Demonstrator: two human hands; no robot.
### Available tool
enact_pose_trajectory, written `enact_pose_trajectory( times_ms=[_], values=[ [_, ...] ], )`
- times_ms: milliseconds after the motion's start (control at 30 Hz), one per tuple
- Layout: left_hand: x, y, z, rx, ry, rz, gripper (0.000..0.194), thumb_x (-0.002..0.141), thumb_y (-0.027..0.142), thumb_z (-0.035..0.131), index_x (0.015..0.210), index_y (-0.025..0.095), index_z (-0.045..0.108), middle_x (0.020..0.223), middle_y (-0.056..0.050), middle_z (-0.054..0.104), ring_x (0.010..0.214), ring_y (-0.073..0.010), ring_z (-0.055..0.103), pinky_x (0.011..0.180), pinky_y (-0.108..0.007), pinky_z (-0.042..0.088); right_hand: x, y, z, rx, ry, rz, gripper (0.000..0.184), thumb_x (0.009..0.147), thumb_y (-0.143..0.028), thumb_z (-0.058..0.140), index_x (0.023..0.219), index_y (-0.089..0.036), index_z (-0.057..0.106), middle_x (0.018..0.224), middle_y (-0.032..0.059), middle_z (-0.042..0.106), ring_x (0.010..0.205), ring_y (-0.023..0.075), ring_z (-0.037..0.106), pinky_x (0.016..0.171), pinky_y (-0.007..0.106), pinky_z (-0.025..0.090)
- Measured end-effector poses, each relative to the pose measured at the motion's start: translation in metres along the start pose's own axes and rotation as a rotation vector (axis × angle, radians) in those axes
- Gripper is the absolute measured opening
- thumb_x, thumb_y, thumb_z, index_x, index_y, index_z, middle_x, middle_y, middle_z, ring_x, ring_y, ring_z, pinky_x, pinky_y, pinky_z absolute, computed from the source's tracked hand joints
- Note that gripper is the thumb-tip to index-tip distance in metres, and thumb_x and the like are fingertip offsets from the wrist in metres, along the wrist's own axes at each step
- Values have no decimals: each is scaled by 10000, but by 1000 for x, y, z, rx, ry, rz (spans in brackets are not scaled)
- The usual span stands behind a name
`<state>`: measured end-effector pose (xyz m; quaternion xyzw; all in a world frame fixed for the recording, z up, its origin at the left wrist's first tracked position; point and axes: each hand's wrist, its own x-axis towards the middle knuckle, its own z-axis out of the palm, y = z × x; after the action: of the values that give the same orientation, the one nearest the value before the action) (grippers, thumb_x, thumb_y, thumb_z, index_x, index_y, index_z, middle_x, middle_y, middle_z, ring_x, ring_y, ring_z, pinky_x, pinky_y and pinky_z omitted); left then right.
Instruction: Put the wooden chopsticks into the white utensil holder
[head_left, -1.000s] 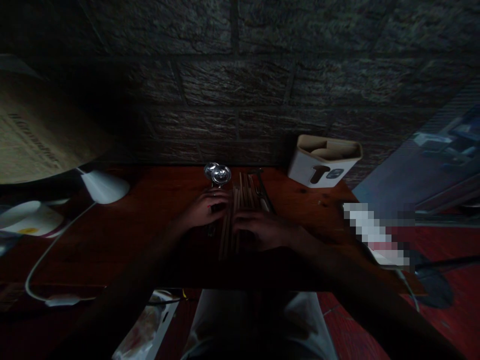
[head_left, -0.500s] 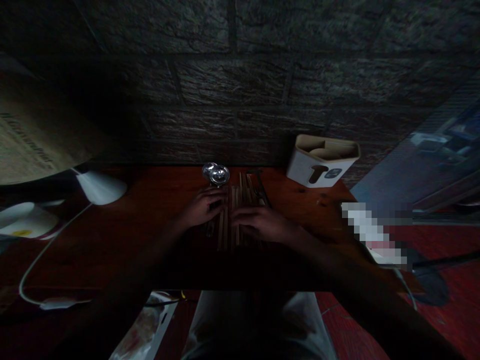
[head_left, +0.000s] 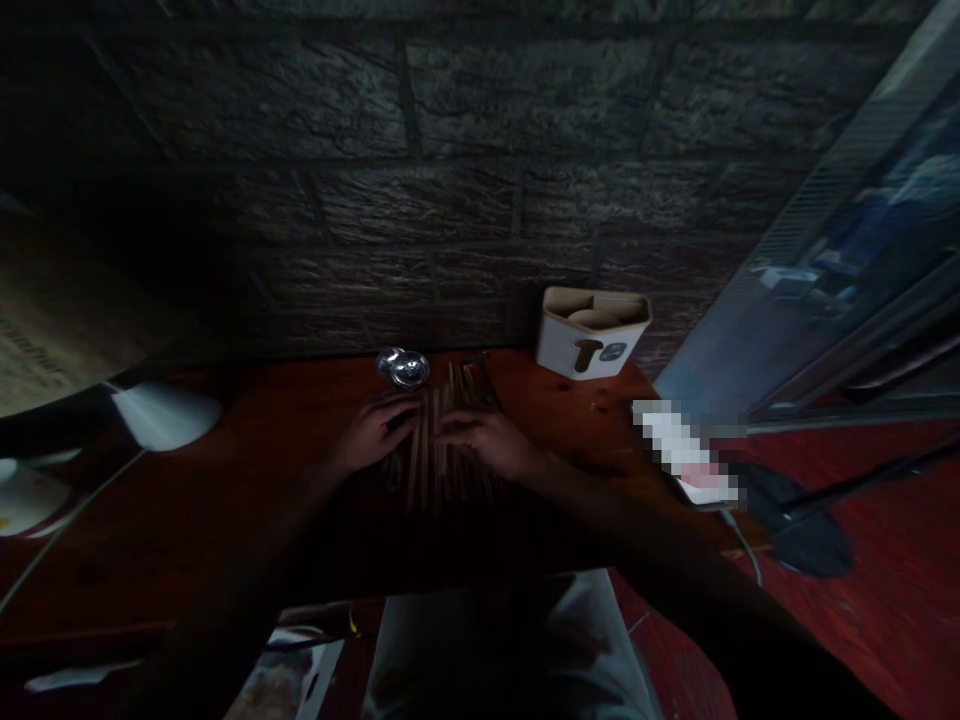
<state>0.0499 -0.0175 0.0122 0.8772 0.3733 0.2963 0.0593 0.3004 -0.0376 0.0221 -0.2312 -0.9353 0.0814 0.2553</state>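
A bundle of chopsticks (head_left: 424,470) lies side by side on the wooden table (head_left: 300,400), pointing away from me. At its left edge is my left hand (head_left: 379,428), fingers curved and thumb apart, fingertips touching the outer sticks. My right hand (head_left: 487,440) reaches over the bundle from the right, its thumb and fingers closed on a chopstick (head_left: 442,458). Just beyond my left hand are two shiny metal spoons (head_left: 409,370), bowls overlapping; their handles are partly hidden. Dark, thin utensils (head_left: 484,380) lie along the bundle's right side, too dim to name.
A white utensil holder (head_left: 581,345) with a beige inside stands at the back right against the brick wall (head_left: 465,190). A phone-like, blurred-out object (head_left: 682,450) lies at the right edge with a cable. A lamp (head_left: 161,415) and a white cup (head_left: 30,500) are on the left.
The view has swung to the right, so everything appears further left. My right hand's fingers have drawn together over the chopsticks; my left hand stays at the bundle's left side.
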Motion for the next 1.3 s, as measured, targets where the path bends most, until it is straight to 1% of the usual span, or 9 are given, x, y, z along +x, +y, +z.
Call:
enact_pose_trajectory(
  times_ms=[100, 200, 400, 667, 833, 933, 1033, 1100, 1300],
  values=[
    [9, 4, -7, -6, 4, -15, 307, 940, 346, 525, 1193, 234, 659, 1223, -102, 686, 1112, -254, 647, 969, -450, 517, -1, 0, 5, 14, -59, -6, 304, 935, -121, 506, 1127, -243, 708, 1238, 46, 651, 1114, 149, 619, 957, 270, 478],
    [22, 8, -10, -21, 15, -47, 317, 943, 380, 518, 1182, 237, 668, 1215, -90, 696, 1095, -243, 662, 974, -418, 520, -1, 2, 6, -3, -41, 24, 312, 939, -128, 496, 1167, -242, 676, 1222, 37, 658, 1100, 146, 622, 955, 269, 473],
    [42, 17, 8, -55, -38, -2, 312, 947, 368, 502, 1127, 206, 698, 1166, -92, 720, 1050, -229, 684, 951, -386, 535, -3, 8, -10, -129, 46, 226, 230, 933, -205, 537, 1112, -187, 680, 1105, 87, 686, 1054, 200, 603, 975, 350, 433],
    [30, 22, 22, -106, -106, 34, 261, 909, 348, 581, 1077, 217, 731, 1117, -71, 743, 1022, -221, 694, 918, -362, 551, -5, 4, -21, -228, -122, 448, 255, 958, -342, 498, 1086, -221, 682, 1069, 73, 710, 1059, 212, 602, 948, 335, 427],
    [29, 22, 23, -115, -87, 63, 208, 904, 300, 601, 1039, 221, 739, 1101, -70, 746, 1008, -206, 698, 897, -358, 564, -4, -3, -24, -250, -195, 562, 299, 976, -384, 439, 1157, -275, 650, 1091, 59, 717, 984, 213, 662, 786, 300, 493],
    [27, 22, 23, -121, -64, 85, 223, 918, 279, 588, 1075, 199, 724, 1121, -88, 732, 1040, -201, 685, 920, -366, 555, -5, -2, -28, -314, -207, 625, 310, 971, -406, 437, 1171, -298, 647, 1047, 58, 734, 937, 229, 686, 751, 313, 504],
    [23, 25, 23, -98, -81, 89, 353, 934, 290, 567, 1267, 187, 622, 1366, -133, 592, 1240, -226, 571, 1024, -417, 491, -4, 0, -31, -362, -217, 689, 338, 968, -436, 429, 1196, -308, 642, 1028, 67, 743, 889, 245, 704, 726, 337, 515],
    [22, 29, 23, -89, -120, 91, 373, 947, 306, 546, 1295, 185, 601, 1459, -144, 497, 1299, -233, 518, 1056, -431, 461, -4, 0, -32, -373, -238, 712, 345, 968, -442, 426, 1180, -301, 659, 1004, 73, 750, 870, 249, 711, 713, 340, 519],
    [23, 37, 22, -42, -188, 138, 286, 947, 319, 556, 1182, 214, 680, 1311, -104, 641, 1256, -228, 556, 1069, -453, 437, -2, 1, -29, -376, -264, 717, 322, 961, -424, 447, 1136, -293, 684, 985, 63, 755, 859, 231, 718, 699, 309, 515]
  ],
)
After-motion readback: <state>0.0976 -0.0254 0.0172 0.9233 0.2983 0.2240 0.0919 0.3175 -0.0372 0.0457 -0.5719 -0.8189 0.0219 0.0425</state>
